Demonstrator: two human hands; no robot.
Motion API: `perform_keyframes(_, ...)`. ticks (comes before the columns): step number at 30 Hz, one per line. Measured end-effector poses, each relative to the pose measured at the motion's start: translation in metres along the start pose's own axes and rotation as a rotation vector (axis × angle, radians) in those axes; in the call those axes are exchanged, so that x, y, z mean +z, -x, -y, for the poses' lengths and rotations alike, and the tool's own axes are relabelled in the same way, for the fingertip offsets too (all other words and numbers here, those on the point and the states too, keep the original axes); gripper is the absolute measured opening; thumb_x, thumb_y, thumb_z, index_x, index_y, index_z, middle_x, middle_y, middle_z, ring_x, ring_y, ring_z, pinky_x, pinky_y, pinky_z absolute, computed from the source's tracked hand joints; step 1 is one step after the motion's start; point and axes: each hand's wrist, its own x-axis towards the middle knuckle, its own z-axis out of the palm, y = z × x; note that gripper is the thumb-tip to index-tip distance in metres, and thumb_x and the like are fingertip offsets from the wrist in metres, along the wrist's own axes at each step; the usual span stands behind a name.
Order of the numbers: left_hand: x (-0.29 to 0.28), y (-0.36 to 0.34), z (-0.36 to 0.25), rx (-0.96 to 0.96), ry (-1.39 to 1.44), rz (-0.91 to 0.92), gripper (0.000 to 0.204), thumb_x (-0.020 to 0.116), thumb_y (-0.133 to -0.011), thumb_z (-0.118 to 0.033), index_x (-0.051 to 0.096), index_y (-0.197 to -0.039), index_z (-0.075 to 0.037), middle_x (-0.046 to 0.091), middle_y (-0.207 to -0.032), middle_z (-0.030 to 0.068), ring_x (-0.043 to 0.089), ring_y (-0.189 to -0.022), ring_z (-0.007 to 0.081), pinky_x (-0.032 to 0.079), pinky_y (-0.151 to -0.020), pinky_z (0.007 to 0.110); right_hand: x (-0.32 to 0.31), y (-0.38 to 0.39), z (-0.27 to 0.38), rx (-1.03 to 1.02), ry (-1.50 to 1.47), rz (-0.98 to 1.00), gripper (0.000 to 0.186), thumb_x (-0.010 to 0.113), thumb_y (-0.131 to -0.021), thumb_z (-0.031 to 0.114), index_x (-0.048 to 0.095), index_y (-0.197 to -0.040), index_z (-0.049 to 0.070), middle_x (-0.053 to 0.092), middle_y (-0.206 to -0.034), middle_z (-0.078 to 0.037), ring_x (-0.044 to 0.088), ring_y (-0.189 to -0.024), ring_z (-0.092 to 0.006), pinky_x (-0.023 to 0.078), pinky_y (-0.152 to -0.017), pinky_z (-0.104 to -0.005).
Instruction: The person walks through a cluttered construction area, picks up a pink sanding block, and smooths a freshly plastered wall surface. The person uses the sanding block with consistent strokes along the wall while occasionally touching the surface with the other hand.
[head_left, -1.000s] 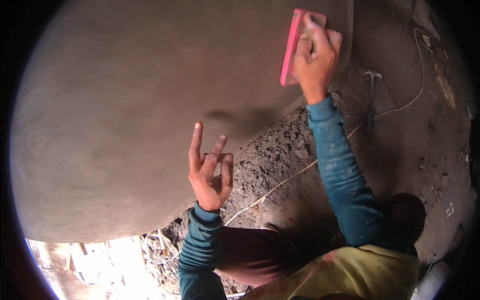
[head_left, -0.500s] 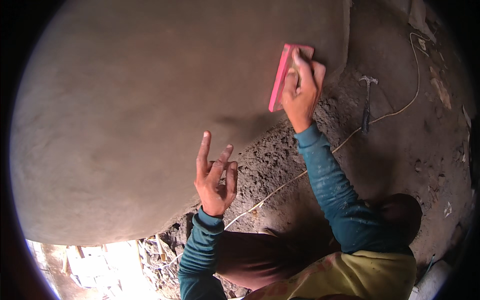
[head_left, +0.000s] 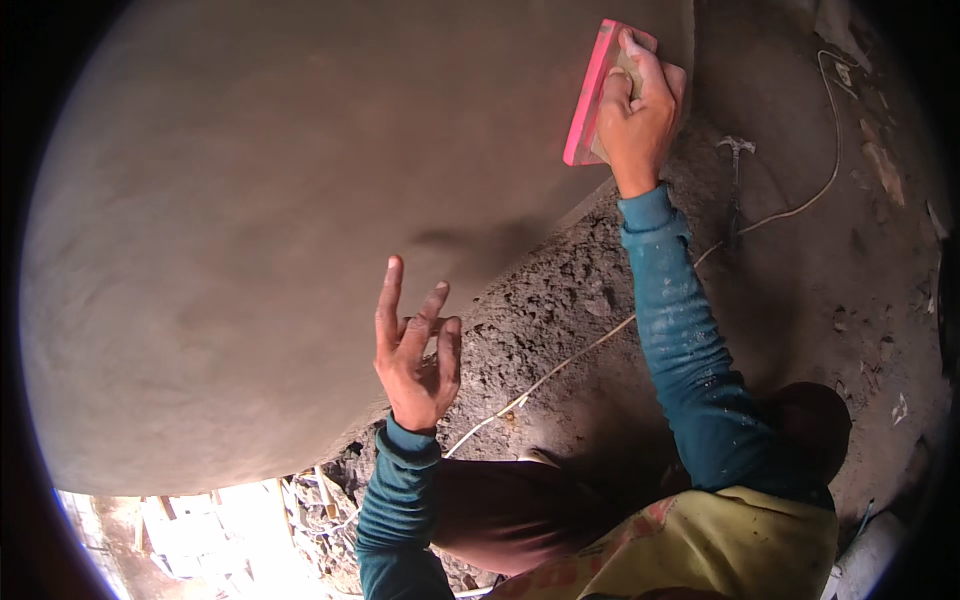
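My right hand (head_left: 640, 120) is wrapped round the grip of a pink plastering float (head_left: 592, 92), whose face lies against the smooth grey plastered wall (head_left: 300, 200) near its far right edge. Nothing is in my left hand (head_left: 415, 350); its fingers are apart, some stretched up and others bent, in front of the wall's lower edge. I cannot make out whether it touches the wall. A soft shadow falls on the plaster between my hands.
Rough crumbly mortar (head_left: 540, 310) lies along the wall's foot. A pale cable (head_left: 575, 358) crosses the dirt floor (head_left: 800, 330). Beyond my right arm lies a claw hammer (head_left: 737, 147). Bright light and scattered debris (head_left: 325, 490) show at the lower left.
My right hand has slid the float up and to the right along the wall. My left hand has shifted slightly left, its fingers still apart.
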Motion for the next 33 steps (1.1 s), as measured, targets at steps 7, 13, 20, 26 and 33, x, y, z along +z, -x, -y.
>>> perform_keyframes(7,-0.002,-0.001,-0.005,0.065,-0.087,0.055,0.024,0.073,-0.093,0.003,0.077,-0.116,0.004,0.047,-0.164,0.0256,0.072,-0.091,0.0187,0.064,-0.075,0.032,0.010,0.050,-0.001,-0.013,-0.044,-0.022,0.045,0.062,-0.094,0.007,0.075,-0.137,0.012,0.061,-0.111,-0.016,0.061,-0.102,-0.0330,0.052,-0.093,-0.0442)
perform_keyframes(13,-0.006,0.008,0.002,-0.028,-0.013,0.021,0.033,0.074,-0.091,0.006,0.078,-0.123,0.003,0.048,-0.165,0.0242,0.076,-0.084,0.0170,0.064,-0.075,0.030,0.009,0.036,-0.009,-0.073,0.064,-0.042,0.047,0.062,-0.092,0.007,0.075,-0.137,0.013,0.060,-0.109,-0.015,0.061,-0.104,-0.0334,0.052,-0.094,-0.0455)
perform_keyframes(20,-0.001,0.005,0.003,-0.004,0.027,0.015,0.036,0.073,-0.091,0.007,0.078,-0.126,0.001,0.047,-0.166,0.0227,0.077,-0.092,0.0198,0.064,-0.076,0.032,-0.001,0.022,-0.007,0.036,0.027,-0.001,0.048,0.063,-0.091,0.008,0.074,-0.137,0.014,0.058,-0.112,-0.014,0.060,-0.104,-0.0329,0.051,-0.093,-0.0451)
perform_keyframes(26,-0.004,0.000,-0.003,0.002,-0.040,0.078,0.032,0.072,-0.092,0.006,0.078,-0.123,0.003,0.047,-0.165,0.0243,0.077,-0.090,0.0187,0.064,-0.077,0.031,0.013,0.075,0.002,-0.115,0.040,-0.009,0.054,0.066,-0.087,0.003,0.073,-0.139,0.016,0.054,-0.123,-0.014,0.058,-0.112,-0.0345,0.050,-0.097,-0.0490)
perform_keyframes(33,0.001,0.006,-0.002,-0.037,-0.008,0.098,0.025,0.072,-0.093,0.003,0.077,-0.117,0.003,0.048,-0.164,0.0249,0.074,-0.092,0.0204,0.064,-0.078,0.034,0.010,0.070,0.014,0.020,-0.099,0.025,0.046,0.064,-0.092,0.009,0.075,-0.136,0.014,0.058,-0.117,-0.016,0.061,-0.108,-0.0337,0.051,-0.096,-0.0482)
